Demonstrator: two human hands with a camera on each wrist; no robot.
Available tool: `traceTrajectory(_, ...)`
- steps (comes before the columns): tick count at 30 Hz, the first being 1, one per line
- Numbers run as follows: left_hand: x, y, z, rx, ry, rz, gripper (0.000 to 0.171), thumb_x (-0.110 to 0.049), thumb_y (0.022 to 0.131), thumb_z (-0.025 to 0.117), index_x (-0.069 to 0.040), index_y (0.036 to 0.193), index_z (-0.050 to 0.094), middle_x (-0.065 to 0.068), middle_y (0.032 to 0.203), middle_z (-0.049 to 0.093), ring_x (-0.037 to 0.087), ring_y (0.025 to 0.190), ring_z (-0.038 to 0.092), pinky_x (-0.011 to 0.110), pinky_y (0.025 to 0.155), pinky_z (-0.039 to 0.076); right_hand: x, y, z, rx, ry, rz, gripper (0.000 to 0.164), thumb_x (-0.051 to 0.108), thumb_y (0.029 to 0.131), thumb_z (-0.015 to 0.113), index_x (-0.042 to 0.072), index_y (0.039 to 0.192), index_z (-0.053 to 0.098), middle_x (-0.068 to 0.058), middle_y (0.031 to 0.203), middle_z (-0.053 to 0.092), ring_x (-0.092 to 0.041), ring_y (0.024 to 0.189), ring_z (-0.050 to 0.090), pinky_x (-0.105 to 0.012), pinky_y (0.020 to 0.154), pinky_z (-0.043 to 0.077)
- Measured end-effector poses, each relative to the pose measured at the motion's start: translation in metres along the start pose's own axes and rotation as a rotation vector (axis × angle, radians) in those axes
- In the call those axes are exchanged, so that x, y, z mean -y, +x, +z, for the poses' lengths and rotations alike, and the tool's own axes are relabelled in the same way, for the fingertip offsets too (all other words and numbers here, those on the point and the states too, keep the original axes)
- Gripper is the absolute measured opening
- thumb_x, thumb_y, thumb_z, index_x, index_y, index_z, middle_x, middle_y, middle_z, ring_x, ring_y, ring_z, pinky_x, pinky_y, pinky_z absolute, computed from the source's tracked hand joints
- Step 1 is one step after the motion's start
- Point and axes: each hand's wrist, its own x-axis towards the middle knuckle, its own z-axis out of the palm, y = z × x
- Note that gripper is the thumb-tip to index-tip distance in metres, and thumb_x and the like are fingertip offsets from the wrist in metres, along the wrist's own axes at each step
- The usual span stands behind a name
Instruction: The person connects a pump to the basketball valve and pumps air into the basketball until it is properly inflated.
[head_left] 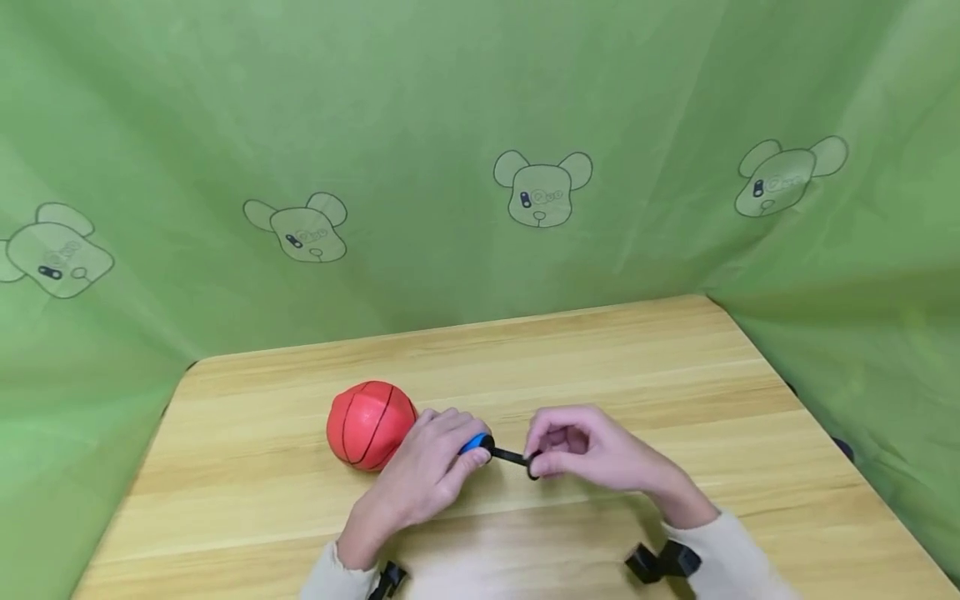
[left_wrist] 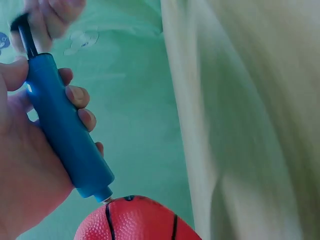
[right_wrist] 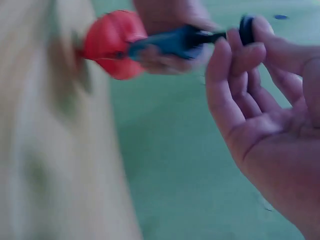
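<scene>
My left hand (head_left: 427, 467) grips the blue barrel of a hand pump (left_wrist: 67, 125), fingers wrapped round it. The pump's nozzle end meets a red ball (head_left: 369, 423) with black lines, which looks dented and not fully round. From the barrel's other end a black rod (head_left: 510, 456) sticks out to a black handle (right_wrist: 246, 30). That handle is pinched between the thumb and fingers of my right hand (head_left: 592, 450). In the head view the left hand covers most of the barrel and the ball's right side.
The ball rests on a light wooden table (head_left: 637, 358). Behind and beside the table hangs a green curtain (head_left: 420, 108) printed with bear heads. Black wrist mounts (head_left: 663, 562) sit at both sleeves.
</scene>
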Motion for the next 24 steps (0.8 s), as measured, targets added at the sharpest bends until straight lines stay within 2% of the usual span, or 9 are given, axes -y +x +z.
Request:
traceTrajectory(4,0.003,0.002,-0.007,-0.039,-0.016,-0.003,0.023,-0.037,0.109,0.045,-0.023,0.093,0.055,-0.013,0.086,0.052,0.007,0.082,0.048,0.031,0.080,0.038,0.020,-0.012,-0.016,0.057,0.036,-0.116,0.024,-0.018,0.088,0.066,0.002,0.102,0.066,-0.013,0.090,0.064,-0.014,0.075,0.064,-0.030,0.061,0.057)
traceTrajectory(6,0.004,0.001,-0.009,-0.048,-0.020,-0.005,0.022,-0.036,0.109,0.045,-0.023,0.092,0.054,-0.013,0.083,0.050,0.007,0.080,0.047,0.031,0.079,0.038,0.025,-0.014,-0.020,0.088,0.067,-0.174,0.026,-0.022,0.088,0.063,-0.002,0.104,0.064,-0.016,0.088,0.060,-0.019,0.071,0.062,-0.031,0.059,0.056)
traceTrajectory(8,0.004,0.001,-0.009,-0.056,-0.022,-0.014,0.022,-0.035,0.109,0.046,-0.023,0.092,0.054,-0.013,0.082,0.049,0.007,0.078,0.046,0.031,0.078,0.037,0.025,-0.014,-0.020,0.095,0.072,-0.198,0.026,-0.023,0.088,0.062,-0.003,0.104,0.063,-0.016,0.087,0.059,-0.023,0.070,0.060,-0.032,0.059,0.056)
traceTrajectory(11,0.002,0.002,-0.008,-0.067,-0.021,-0.022,0.021,-0.035,0.108,0.046,-0.023,0.093,0.056,-0.013,0.082,0.051,0.008,0.078,0.047,0.032,0.077,0.038,0.017,-0.010,-0.014,0.046,0.044,-0.150,0.025,-0.021,0.088,0.064,0.000,0.103,0.065,-0.014,0.089,0.062,-0.019,0.071,0.063,-0.033,0.061,0.057)
traceTrajectory(15,-0.005,0.002,0.001,-0.062,-0.020,-0.016,0.021,-0.033,0.108,0.047,-0.022,0.093,0.057,-0.012,0.083,0.052,0.009,0.079,0.048,0.031,0.076,0.038,-0.004,0.000,-0.002,-0.015,0.019,-0.089,0.019,-0.014,0.090,0.066,0.002,0.101,0.066,-0.014,0.091,0.066,-0.015,0.076,0.066,-0.034,0.063,0.059)
traceTrajectory(18,-0.008,0.001,0.007,-0.038,-0.007,-0.012,0.022,-0.033,0.108,0.047,-0.021,0.093,0.057,-0.012,0.083,0.051,0.009,0.079,0.048,0.032,0.077,0.037,-0.023,0.008,0.007,-0.010,0.037,-0.098,0.013,-0.011,0.093,0.065,-0.001,0.101,0.064,-0.018,0.088,0.066,-0.021,0.072,0.066,-0.037,0.062,0.059)
traceTrajectory(20,-0.009,0.000,0.011,-0.029,0.000,-0.010,0.023,-0.034,0.108,0.047,-0.021,0.093,0.057,-0.012,0.084,0.051,0.008,0.079,0.048,0.032,0.078,0.037,-0.029,0.011,0.011,-0.005,0.051,-0.075,0.011,-0.009,0.095,0.064,-0.001,0.101,0.064,-0.018,0.087,0.067,-0.025,0.070,0.066,-0.039,0.061,0.059)
traceTrajectory(23,-0.008,0.001,0.014,-0.020,-0.013,0.001,0.024,-0.035,0.108,0.046,-0.021,0.093,0.058,-0.013,0.084,0.051,0.007,0.079,0.048,0.031,0.079,0.037,-0.028,0.010,0.011,0.015,0.059,-0.035,0.008,-0.006,0.096,0.065,-0.001,0.102,0.064,-0.018,0.088,0.068,-0.027,0.071,0.067,-0.043,0.062,0.059)
traceTrajectory(24,-0.008,0.001,0.014,-0.017,-0.026,0.010,0.024,-0.036,0.109,0.046,-0.022,0.093,0.058,-0.013,0.083,0.051,0.006,0.079,0.048,0.030,0.078,0.037,-0.024,0.009,0.009,0.023,0.045,-0.021,0.008,-0.004,0.096,0.065,0.000,0.102,0.064,-0.016,0.089,0.068,-0.024,0.072,0.068,-0.042,0.063,0.059)
